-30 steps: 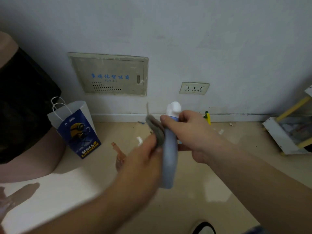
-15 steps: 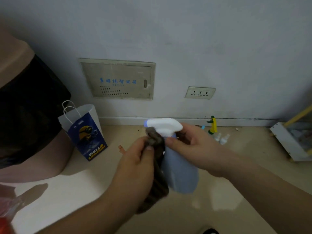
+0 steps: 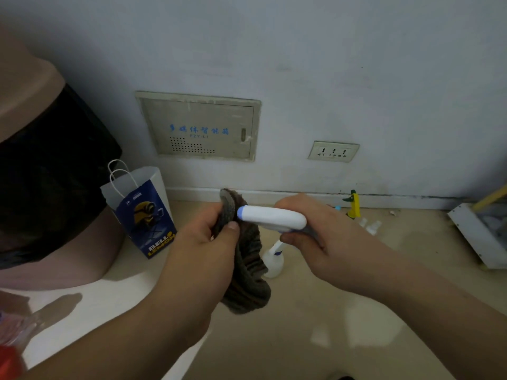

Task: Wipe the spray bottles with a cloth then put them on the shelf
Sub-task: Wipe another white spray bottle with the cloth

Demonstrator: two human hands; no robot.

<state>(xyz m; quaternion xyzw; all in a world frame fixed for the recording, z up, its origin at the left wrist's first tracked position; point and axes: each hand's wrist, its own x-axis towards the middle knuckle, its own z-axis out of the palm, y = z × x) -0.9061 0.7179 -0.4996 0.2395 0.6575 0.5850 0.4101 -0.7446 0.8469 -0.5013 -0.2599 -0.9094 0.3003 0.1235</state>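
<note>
Head view, single frame, looking down at a floor [image 3: 288,352] meeting a pale wall.

- Left hand [image 3: 203,248]: fingers and thumb closed on a dark brown-grey cloth [image 3: 247,272]. The top fold is bunched against the nozzle and the rest hangs down between the two forearms.
- Right hand [image 3: 326,237]: curled round the spray bottle [image 3: 271,217], held in the air at centre frame. Only its white trigger head shows, lying level with the blue-tipped nozzle pointing left into the cloth. The body is hidden behind the hand.
- Second spray bottle [image 3: 273,260]: white with a blue collar, on the floor just beyond the cloth.
- Yellow spray bottle [image 3: 354,205]: upright by the skirting, far right of centre. Two small clear bottles [image 3: 372,227] stand just near of it.
- White shelf unit [image 3: 472,234]: at the right edge on the floor, with a yellow post rising from it. It is well apart from the held bottle.
- Paper bag [image 3: 145,215]: left of the hands, white with a blue face, rope handles and a yellow goggled cartoon figure. Print reads "BELL" over "LEMON", with the line ends unclear.
- Wall panel [image 3: 200,127]: beige door with a row of blue Chinese characters. The small line beneath seems to read "FZY-L1".
- Wall socket [image 3: 333,151]: right of the panel.
- Brown bin [image 3: 35,86]: far left, lined with a black bag.
</note>
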